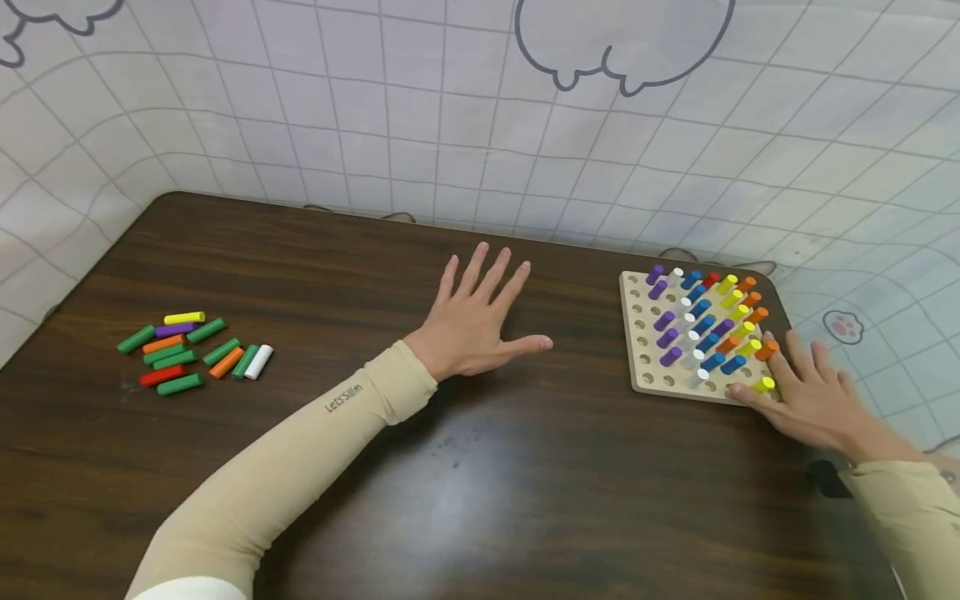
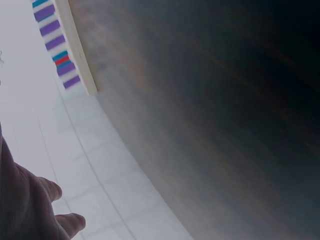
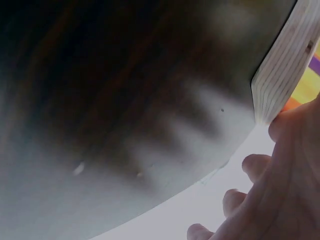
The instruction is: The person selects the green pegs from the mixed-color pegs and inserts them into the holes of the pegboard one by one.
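My left hand [image 1: 472, 329] is over the middle of the dark table with its fingers spread and nothing in it. In the left wrist view, part of that hand [image 2: 30, 205] shows at the lower left. At the table's right end lies a pale wooden pegboard [image 1: 635, 367] holding rows of coloured pegs. My right hand [image 1: 817, 396] is at the board's near right corner, fingers straight and apart. Its thumb lies at the near edge, by a yellow peg [image 1: 763, 385]; its index fingertip is beside an orange peg [image 1: 767, 350]. The right wrist view shows the board's side [image 3: 280, 75] near the fingertips.
Loose pegs lie on the table's left side: several green pegs [image 1: 180, 384], a red peg [image 1: 162, 375], a yellow peg [image 1: 184, 317], a white peg [image 1: 258, 362], plus orange and purple. A white gridded curtain [image 1: 450, 117] hangs behind the table [image 1: 525, 500].
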The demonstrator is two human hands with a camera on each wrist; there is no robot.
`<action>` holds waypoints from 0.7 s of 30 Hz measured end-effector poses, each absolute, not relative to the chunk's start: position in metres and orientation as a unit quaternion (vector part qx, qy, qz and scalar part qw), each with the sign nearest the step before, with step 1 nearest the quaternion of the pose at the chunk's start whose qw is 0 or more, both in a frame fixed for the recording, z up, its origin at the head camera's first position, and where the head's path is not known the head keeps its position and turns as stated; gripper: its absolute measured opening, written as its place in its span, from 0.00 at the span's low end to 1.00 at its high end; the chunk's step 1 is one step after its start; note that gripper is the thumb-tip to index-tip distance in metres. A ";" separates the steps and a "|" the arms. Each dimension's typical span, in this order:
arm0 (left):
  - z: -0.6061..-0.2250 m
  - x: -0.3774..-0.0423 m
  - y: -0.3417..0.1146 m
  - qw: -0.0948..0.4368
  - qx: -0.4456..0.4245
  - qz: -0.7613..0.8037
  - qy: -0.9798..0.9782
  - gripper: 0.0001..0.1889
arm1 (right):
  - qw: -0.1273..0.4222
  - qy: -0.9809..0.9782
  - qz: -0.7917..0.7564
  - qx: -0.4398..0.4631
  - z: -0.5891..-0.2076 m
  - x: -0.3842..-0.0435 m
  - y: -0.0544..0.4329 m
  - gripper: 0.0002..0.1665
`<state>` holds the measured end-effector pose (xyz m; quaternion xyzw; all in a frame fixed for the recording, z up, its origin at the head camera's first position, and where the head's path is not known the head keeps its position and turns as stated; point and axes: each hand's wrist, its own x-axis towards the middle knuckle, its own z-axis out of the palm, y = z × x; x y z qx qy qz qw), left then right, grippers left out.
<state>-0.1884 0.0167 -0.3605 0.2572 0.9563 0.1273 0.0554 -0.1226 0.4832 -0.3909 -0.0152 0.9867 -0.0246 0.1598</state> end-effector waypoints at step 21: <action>-0.369 -0.169 0.120 0.147 0.281 0.101 0.943 0.57 | 0.178 0.983 -0.053 -0.013 -0.391 -0.110 0.432 0.69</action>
